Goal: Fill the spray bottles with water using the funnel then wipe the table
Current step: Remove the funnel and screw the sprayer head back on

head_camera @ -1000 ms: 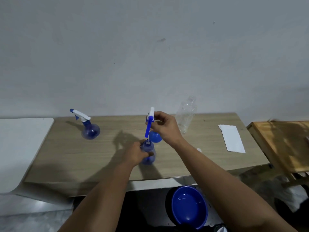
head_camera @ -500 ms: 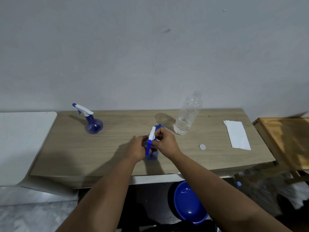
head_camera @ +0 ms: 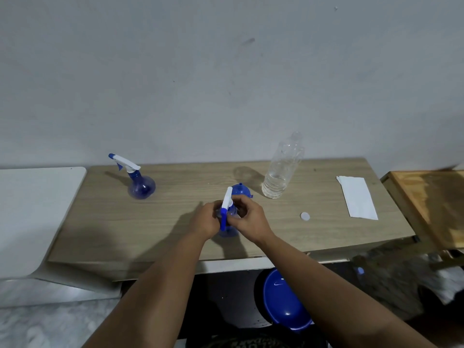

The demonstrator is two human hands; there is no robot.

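A blue spray bottle [head_camera: 229, 229] stands near the front middle of the wooden table [head_camera: 175, 222]. My left hand [head_camera: 204, 219] grips its body. My right hand [head_camera: 247, 217] holds its white-and-blue spray head [head_camera: 226, 203] at the bottle's neck. Just behind my hands, a blue funnel [head_camera: 241, 190] rests mouth-down on the table. A second blue spray bottle [head_camera: 139, 183] with its head on stands at the back left. A clear plastic water bottle [head_camera: 282, 169], uncapped and holding a little water, stands at the back right.
A white bottle cap [head_camera: 304, 216] lies right of my hands. A folded white cloth [head_camera: 356, 197] lies near the table's right end. A blue basin [head_camera: 283, 300] sits on the floor under the table. A white surface [head_camera: 30, 209] adjoins left, a wooden one [head_camera: 431, 204] right.
My right hand brought the spray head down from above onto the bottle's neck. Both hands now close around the bottle, and the view has shifted lower.
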